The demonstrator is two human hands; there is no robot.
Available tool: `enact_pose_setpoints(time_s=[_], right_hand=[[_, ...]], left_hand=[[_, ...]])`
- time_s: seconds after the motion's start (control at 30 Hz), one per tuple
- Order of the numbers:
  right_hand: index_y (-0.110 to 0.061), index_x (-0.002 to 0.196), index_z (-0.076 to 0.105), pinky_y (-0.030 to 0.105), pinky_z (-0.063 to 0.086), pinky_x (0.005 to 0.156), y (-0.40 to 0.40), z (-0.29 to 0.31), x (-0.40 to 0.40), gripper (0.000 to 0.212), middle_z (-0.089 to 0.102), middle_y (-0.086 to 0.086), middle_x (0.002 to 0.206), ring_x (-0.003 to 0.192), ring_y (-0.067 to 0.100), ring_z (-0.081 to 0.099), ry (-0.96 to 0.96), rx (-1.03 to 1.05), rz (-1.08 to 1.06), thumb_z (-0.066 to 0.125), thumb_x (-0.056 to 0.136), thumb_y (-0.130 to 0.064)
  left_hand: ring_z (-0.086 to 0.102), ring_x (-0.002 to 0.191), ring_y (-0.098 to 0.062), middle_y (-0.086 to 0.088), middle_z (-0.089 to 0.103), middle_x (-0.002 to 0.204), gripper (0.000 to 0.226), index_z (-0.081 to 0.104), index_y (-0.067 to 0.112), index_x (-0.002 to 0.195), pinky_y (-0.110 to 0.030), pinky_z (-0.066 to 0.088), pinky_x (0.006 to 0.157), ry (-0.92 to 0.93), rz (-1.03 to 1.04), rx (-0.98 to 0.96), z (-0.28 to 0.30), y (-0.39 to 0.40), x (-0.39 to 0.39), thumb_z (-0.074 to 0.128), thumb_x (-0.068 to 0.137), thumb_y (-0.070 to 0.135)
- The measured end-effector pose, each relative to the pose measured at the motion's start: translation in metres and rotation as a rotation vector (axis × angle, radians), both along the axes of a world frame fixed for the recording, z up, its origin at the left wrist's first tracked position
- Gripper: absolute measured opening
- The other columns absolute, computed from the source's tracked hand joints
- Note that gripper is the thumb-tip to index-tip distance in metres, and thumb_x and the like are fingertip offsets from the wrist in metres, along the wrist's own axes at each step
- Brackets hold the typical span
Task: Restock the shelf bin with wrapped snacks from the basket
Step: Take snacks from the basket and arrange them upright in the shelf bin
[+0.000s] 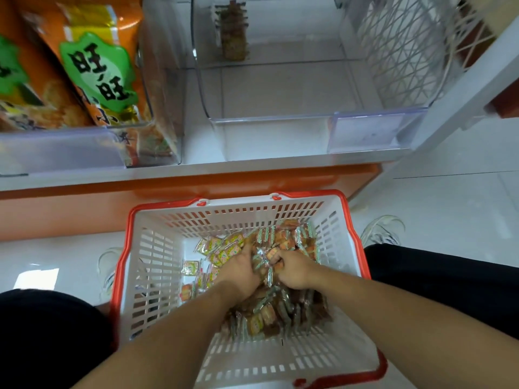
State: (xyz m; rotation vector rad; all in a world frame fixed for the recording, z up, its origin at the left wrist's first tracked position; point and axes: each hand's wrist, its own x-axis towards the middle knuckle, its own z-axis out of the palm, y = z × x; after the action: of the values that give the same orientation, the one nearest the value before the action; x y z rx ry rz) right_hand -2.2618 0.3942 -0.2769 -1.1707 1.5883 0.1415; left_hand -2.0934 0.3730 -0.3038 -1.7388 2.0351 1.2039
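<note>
Both forearms reached down into the basket (157, 276), which stood on the floor between the knees. Left hand (238, 272) and right hand (293, 272) sat side by side, fingers curled into the wrapped snacks (269, 313) heaped toward the basket's right wall, each gripping a clump. The shelf bin (280, 119) lay straight ahead and above, past the basket's far rim, long axis running away from the person, nearly bare; right hand judged marginally nearer.

Single head view, looking steeply down and forward; fingers (247, 252) close below in basket (157, 248), shelf bin (280, 119) beyond them.
</note>
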Motion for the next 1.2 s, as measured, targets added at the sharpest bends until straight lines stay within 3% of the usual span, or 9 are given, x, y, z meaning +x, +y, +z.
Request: enact_pose_setpoints(time_s=[0.17, 0.27, 0.33, 0.43, 0.6, 0.73, 0.87, 1.03, 1.2], right_hand=[[-0.001, 0.105, 0.072, 0.038, 0.056, 0.066, -0.037, 0.084, 0.000, 0.024, 0.071, 0.014, 0.090, 0.078, 0.029, 0.068, -0.103, -0.017, -0.069, 0.058, 0.085, -0.003], [0.003, 0.109, 0.071, 0.046, 0.057, 0.083, -0.052, 0.143, 0.004, 0.025, 0.071, 0.018, 0.097, 0.084, 0.030, 0.066, -0.135, -0.070, -0.086, 0.059, 0.090, -0.007], [0.010, 0.110, 0.069, 0.049, 0.056, 0.090, -0.056, 0.180, 0.005, 0.026, 0.068, 0.014, 0.085, 0.075, 0.024, 0.063, -0.188, -0.083, -0.165, 0.065, 0.089, -0.005], [0.005, 0.104, 0.070, 0.030, 0.060, 0.078, -0.055, 0.242, -0.002, 0.022, 0.069, 0.006, 0.077, 0.068, 0.012, 0.066, -0.350, -0.040, -0.062, 0.076, 0.085, -0.003], [-0.026, 0.100, 0.072, 0.016, 0.054, 0.069, -0.050, 0.315, -0.015, 0.044, 0.077, -0.008, 0.088, 0.076, 0.002, 0.069, -0.211, -0.369, 0.173, 0.093, 0.065, -0.012], [-0.020, 0.093, 0.075, 0.016, 0.047, 0.051, -0.056, 0.334, -0.015, 0.022, 0.074, -0.003, 0.075, 0.058, 0.003, 0.062, -0.414, -0.634, 0.028, 0.087, 0.077, -0.030], [-0.013, 0.111, 0.067, 0.025, 0.045, 0.051, -0.069, 0.329, -0.014, 0.047, 0.072, 0.001, 0.079, 0.064, 0.013, 0.060, -0.533, -0.658, -0.198, 0.077, 0.073, -0.040], [-0.014, 0.112, 0.062, 0.023, 0.044, 0.050, -0.074, 0.315, -0.011, 0.044, 0.073, -0.001, 0.081, 0.060, 0.014, 0.060, -0.665, -0.595, -0.367, 0.072, 0.078, -0.040], [-0.027, 0.094, 0.074, 0.018, 0.038, 0.047, -0.074, 0.311, -0.007, 0.029, 0.072, -0.003, 0.079, 0.060, 0.010, 0.059, -0.711, -0.486, -0.442, 0.067, 0.080, -0.051]], left_hand=[[0.067, 0.082, -0.028, -0.013, 0.072, 0.104, 0.028, 0.060, 0.018, 0.130, -0.040, 0.058, 0.069, 0.418, 0.532, 0.374, 0.054, -0.033, 0.000, 0.053, 0.103, 0.019], [0.071, 0.078, -0.020, -0.009, 0.075, 0.101, 0.032, 0.070, 0.016, 0.120, -0.030, 0.059, 0.053, 0.603, 0.608, 0.491, 0.097, -0.040, -0.008, 0.042, 0.106, 0.023], [0.074, 0.086, -0.021, -0.010, 0.076, 0.107, 0.034, 0.071, 0.014, 0.120, -0.035, 0.063, 0.062, 0.684, 0.622, 0.546, 0.129, -0.046, -0.013, 0.042, 0.106, 0.025], [0.073, 0.087, -0.022, -0.013, 0.075, 0.109, 0.028, 0.072, 0.010, 0.113, -0.047, 0.065, 0.076, 0.735, 0.510, 0.531, 0.180, -0.055, -0.015, 0.052, 0.101, 0.025], [0.075, 0.069, -0.017, -0.010, 0.078, 0.092, 0.034, 0.079, 0.012, 0.101, -0.024, 0.059, 0.049, 0.769, 0.422, 0.613, 0.264, -0.065, 0.003, 0.059, 0.100, 0.039], [0.071, 0.067, -0.008, 0.001, 0.075, 0.082, 0.027, 0.083, 0.032, 0.089, -0.023, 0.056, 0.050, 0.869, 0.471, 0.458, 0.304, -0.063, 0.014, 0.059, 0.098, 0.042], [0.068, 0.055, -0.007, 0.001, 0.074, 0.075, 0.028, 0.075, 0.022, 0.110, -0.023, 0.051, 0.042, 0.998, 0.658, 0.334, 0.318, -0.071, 0.009, 0.053, 0.104, 0.038], [0.075, 0.074, -0.011, -0.003, 0.079, 0.099, 0.054, 0.075, 0.019, 0.111, -0.027, 0.057, 0.054, 1.057, 0.567, 0.341, 0.329, -0.073, 0.016, 0.069, 0.081, 0.064], [0.051, 0.048, -0.003, 0.004, 0.065, 0.072, 0.027, 0.077, 0.024, 0.093, -0.021, 0.053, 0.053, 1.004, 0.407, 0.247, 0.326, -0.070, 0.017, 0.088, 0.070, 0.034]])
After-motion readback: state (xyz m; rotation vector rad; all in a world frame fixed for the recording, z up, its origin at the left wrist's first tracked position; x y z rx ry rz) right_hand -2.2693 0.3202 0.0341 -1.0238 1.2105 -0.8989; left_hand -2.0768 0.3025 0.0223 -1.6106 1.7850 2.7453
